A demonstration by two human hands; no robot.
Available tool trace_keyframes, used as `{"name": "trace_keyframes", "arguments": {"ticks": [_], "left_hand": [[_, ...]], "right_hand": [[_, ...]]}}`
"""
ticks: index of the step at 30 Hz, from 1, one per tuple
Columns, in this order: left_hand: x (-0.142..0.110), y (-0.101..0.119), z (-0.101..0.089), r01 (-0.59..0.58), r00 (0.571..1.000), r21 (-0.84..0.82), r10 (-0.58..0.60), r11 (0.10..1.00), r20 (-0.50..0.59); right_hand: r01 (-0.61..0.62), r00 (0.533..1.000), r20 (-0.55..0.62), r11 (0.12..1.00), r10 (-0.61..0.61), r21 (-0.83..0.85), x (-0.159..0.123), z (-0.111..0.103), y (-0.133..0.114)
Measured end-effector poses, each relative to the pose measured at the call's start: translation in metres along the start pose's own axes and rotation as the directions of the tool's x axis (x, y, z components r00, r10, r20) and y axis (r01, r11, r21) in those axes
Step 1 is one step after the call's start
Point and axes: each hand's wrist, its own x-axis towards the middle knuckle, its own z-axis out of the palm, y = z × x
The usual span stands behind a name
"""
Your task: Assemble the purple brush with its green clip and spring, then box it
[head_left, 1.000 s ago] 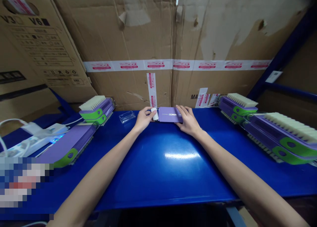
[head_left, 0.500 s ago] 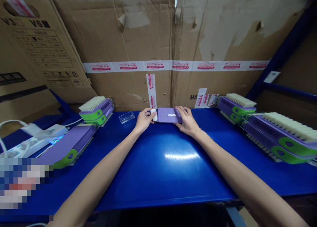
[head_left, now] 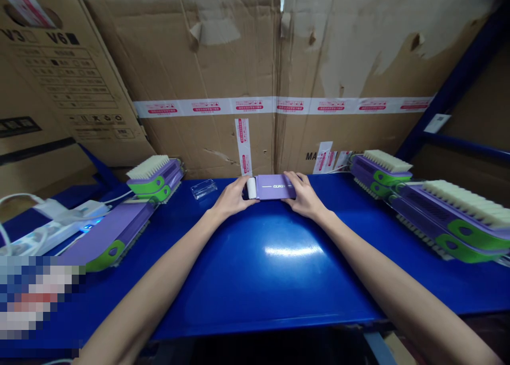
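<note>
Both our hands are stretched out to the far edge of the blue counter [head_left: 279, 259], meeting on a flat purple device [head_left: 274, 186] that lies between them, just in front of the cardboard boxes [head_left: 223, 62]. Our left hand [head_left: 231, 197] curls around the device's left end, fingers wrapped over a small white piece [head_left: 251, 187] that sits flush against that end. Our right hand [head_left: 305, 195] is cupped over the right end, fingers resting on the top face and thumb on the near side, bracing it.

As we judge it, the white piece is already seated against the device, with no gap showing between the two; whether it is fully locked home we cannot tell. The device has not been set aside with the others.

The device lies flat with its long axis running left to right, from one hand to the other. The white piece faces toward our left hand, and the pale lettering on the top face runs along the long axis.

Just beyond our left hand lies a small clear plastic case [head_left: 203, 188]. Farther out on that side are a purple and green brush unit [head_left: 153, 177] and a white power strip [head_left: 48, 227]. Well past our right hand, more purple and green brush units [head_left: 434, 211] lie in a row.
</note>
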Motion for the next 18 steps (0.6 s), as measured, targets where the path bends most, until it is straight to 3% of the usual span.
{"name": "trace_keyframes", "arguments": {"ticks": [7, 14, 18], "left_hand": [[0.0, 0.003, 0.002, 0.12, 0.993, 0.042, -0.12, 0.992, 0.001], [0.001, 0.007, -0.003, 0.025, 1.0, -0.001, -0.025, 1.0, 0.006], [0.002, 0.01, -0.009, 0.042, 0.997, -0.032, -0.04, 0.999, 0.067]], "right_hand": [[0.017, 1.0, -0.006, 0.996, -0.017, -0.089, 0.001, -0.002, -0.007], [0.016, 1.0, 0.011, 0.995, -0.015, -0.095, 0.0, -0.001, -0.007], [0.022, 1.0, 0.01, 0.995, -0.021, -0.093, 0.0, -0.001, -0.008]]}}
